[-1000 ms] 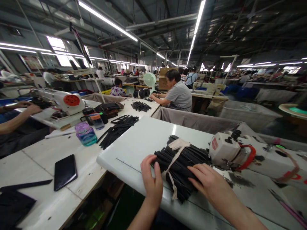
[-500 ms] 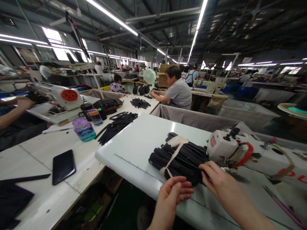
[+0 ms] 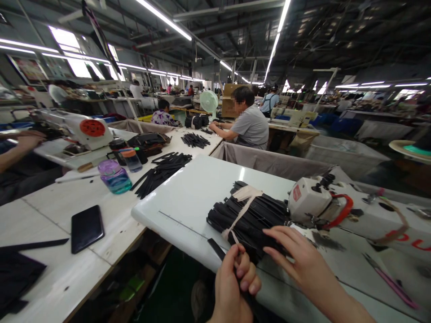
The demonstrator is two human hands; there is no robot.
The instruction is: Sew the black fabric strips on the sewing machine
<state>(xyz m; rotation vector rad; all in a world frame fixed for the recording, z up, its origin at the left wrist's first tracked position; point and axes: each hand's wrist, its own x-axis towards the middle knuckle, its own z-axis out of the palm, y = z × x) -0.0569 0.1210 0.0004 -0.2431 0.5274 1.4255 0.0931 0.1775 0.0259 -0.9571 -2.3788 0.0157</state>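
Note:
A bundle of black fabric strips (image 3: 249, 213) lies on the pale sewing table, wrapped by a cream cloth tie (image 3: 243, 220). My left hand (image 3: 235, 278), at the near side of the bundle, is closed around a single black strip (image 3: 216, 248) whose end sticks out past the thumb. The tail of the tie reaches the fingertips; whether they pinch it too I cannot tell. My right hand (image 3: 299, 255) rests against the bundle's right side, thumb and fingers apart. Just beyond it stands the head of a white sewing machine (image 3: 308, 202).
Pink-handled snips (image 3: 392, 282) lie at the right. On the left table are a phone (image 3: 87, 229), a purple-and-teal bottle (image 3: 114, 177), an orange-lidded bottle (image 3: 131, 159) and loose black strips (image 3: 164, 172). A co-worker in grey (image 3: 251, 121) sits ahead; another person's arm shows at far left.
My left hand has gone from open to closed on a black strip. The right hand has shifted left along the bundle, and its fingers have parted from their pinch.

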